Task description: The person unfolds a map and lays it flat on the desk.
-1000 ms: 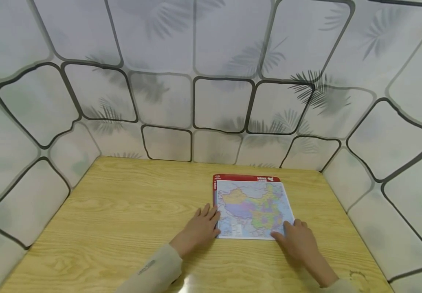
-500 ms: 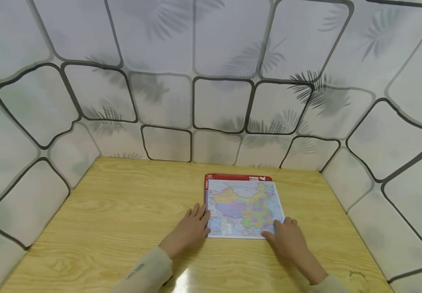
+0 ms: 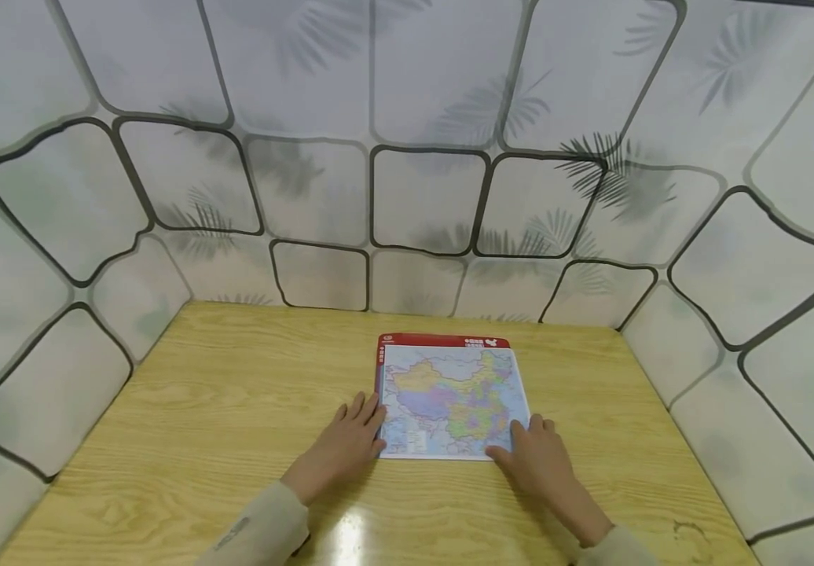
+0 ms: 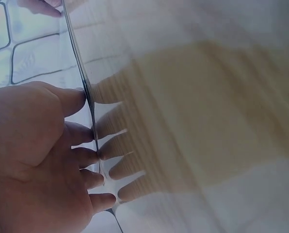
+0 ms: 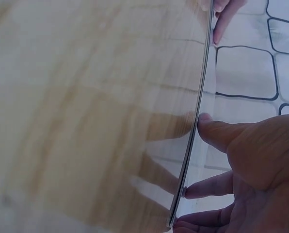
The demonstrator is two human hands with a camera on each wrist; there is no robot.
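Note:
A thin rectangular map of China (image 3: 449, 401) with a red top border lies flat on the wooden table (image 3: 237, 377). My left hand (image 3: 346, 440) rests along its left edge, fingers extended and fingertips touching it. At the front right corner is my right hand (image 3: 537, 460), its thumb by the front edge and its fingers along the right side. Edge-on, the map (image 4: 81, 68) shows as a thin dark line in the left wrist view, against the fingertips of the left hand (image 4: 42, 150). In the right wrist view, the right hand (image 5: 261, 160) touches the map's thin edge (image 5: 198, 107).
Patterned wall covering (image 3: 424, 200) with dark outlines and leaf prints rises behind the table and on both sides. A bright light reflection lies on the tabletop near the front. A small dark mark (image 3: 690, 528) is on the wood at front right.
The map has slid left across the table, and both hands have moved left with it, staying at its edges.

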